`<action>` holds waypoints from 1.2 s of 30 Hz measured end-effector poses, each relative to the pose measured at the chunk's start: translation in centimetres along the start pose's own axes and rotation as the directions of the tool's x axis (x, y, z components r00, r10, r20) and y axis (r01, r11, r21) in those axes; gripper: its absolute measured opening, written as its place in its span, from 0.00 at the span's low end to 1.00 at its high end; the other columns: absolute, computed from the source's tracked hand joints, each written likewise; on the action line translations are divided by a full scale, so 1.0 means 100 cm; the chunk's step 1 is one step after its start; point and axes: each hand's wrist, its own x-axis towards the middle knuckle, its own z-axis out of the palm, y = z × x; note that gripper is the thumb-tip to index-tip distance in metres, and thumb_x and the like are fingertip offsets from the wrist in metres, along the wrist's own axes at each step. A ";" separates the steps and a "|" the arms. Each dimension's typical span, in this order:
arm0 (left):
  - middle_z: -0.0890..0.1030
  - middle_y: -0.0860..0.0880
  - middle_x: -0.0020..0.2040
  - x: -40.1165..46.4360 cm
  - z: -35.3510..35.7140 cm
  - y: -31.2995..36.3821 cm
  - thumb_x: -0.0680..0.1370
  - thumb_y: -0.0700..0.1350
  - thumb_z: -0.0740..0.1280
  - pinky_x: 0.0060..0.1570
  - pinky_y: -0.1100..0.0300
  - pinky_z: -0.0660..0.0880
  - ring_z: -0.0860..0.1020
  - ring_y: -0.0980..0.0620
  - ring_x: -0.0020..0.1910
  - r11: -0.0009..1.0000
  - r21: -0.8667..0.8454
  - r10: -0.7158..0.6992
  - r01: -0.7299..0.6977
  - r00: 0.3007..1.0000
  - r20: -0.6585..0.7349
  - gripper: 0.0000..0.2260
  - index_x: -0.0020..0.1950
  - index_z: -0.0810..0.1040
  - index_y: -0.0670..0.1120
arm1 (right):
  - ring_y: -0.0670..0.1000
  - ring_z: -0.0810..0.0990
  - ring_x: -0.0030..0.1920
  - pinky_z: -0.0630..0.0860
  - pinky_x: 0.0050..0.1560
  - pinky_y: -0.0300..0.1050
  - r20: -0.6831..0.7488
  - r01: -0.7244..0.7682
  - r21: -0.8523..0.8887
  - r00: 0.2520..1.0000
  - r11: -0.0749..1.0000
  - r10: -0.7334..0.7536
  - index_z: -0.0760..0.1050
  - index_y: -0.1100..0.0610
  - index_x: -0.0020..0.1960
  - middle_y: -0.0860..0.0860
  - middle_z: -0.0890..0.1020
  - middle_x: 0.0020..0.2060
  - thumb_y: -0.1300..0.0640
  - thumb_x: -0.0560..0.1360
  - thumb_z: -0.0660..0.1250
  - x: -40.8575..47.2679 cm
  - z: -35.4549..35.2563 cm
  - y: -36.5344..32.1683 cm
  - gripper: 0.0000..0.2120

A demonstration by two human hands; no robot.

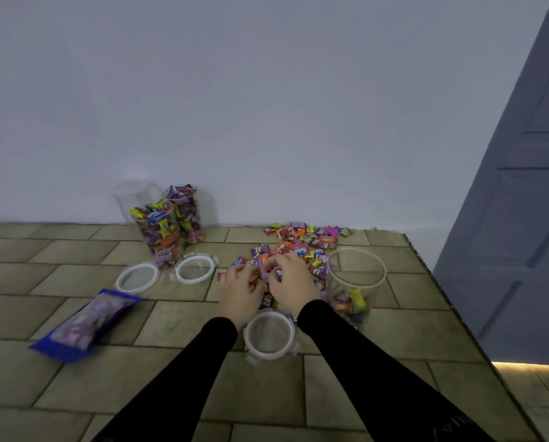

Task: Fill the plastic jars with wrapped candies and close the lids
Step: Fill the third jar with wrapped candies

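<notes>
The candies (301, 247) lie in a loose heap on the tabletop (75, 250), spreading from the back edge by the wall toward the middle. Both hands rest in the near part of the heap: the left hand (239, 290) and right hand (290, 282) are side by side, fingers curled down around a clump of candies. Just right of them stands an open jar (356, 282) with a shallow layer of candies at its bottom. A lid (270, 334) lies flat between the black sleeves (346, 362), just below the hands.

Left of the heap, two more lids (166, 272) lie side by side, and behind them two full jars (171, 228) stand uncapped, with an empty one (132, 196) behind, against the wall. A blue candy bag (85, 325) lies flat at the near left.

The tabletop carries a pattern of olive-brown tiles with dark joints. The wall (266, 90) behind is plain and pale. A grey panelled door (528, 186) stands at right, with a lit strip of floor (534, 374) below it.
</notes>
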 end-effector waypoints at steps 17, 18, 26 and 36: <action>0.58 0.47 0.76 0.033 0.009 -0.043 0.79 0.66 0.53 0.69 0.46 0.54 0.54 0.44 0.74 0.958 0.287 -0.022 -0.020 0.990 0.141 0.27 0.76 0.59 0.58 | 0.58 0.56 0.75 0.56 0.69 0.60 0.123 -0.147 -0.437 0.968 0.887 0.220 0.52 0.42 0.77 0.52 0.57 0.76 0.37 0.80 0.48 0.019 0.046 0.053 0.27; 0.61 0.47 0.75 0.035 0.010 -0.044 0.78 0.66 0.55 0.68 0.47 0.56 0.57 0.45 0.73 0.956 0.294 -0.007 -0.028 0.993 0.117 0.27 0.75 0.61 0.58 | 0.57 0.60 0.72 0.59 0.66 0.58 0.095 -0.130 -0.466 0.976 0.875 0.196 0.52 0.41 0.76 0.53 0.60 0.74 0.37 0.80 0.48 0.021 0.048 0.053 0.26; 0.76 0.47 0.57 0.048 0.015 -0.060 0.78 0.58 0.64 0.59 0.55 0.67 0.70 0.47 0.57 0.984 0.130 0.134 -0.125 0.989 -0.063 0.20 0.65 0.75 0.48 | 0.55 0.72 0.56 0.69 0.52 0.49 -0.053 -0.126 -0.339 0.992 0.932 0.115 0.75 0.49 0.62 0.52 0.74 0.57 0.39 0.78 0.57 0.032 0.062 0.057 0.20; 0.77 0.51 0.44 0.048 0.014 -0.064 0.80 0.50 0.65 0.44 0.59 0.68 0.76 0.50 0.46 0.990 -0.131 0.032 -0.052 0.988 -0.153 0.08 0.49 0.76 0.46 | 0.53 0.78 0.40 0.69 0.36 0.46 -0.100 -0.179 -0.257 0.982 0.950 0.158 0.76 0.53 0.55 0.52 0.81 0.39 0.39 0.78 0.58 0.036 0.056 0.054 0.20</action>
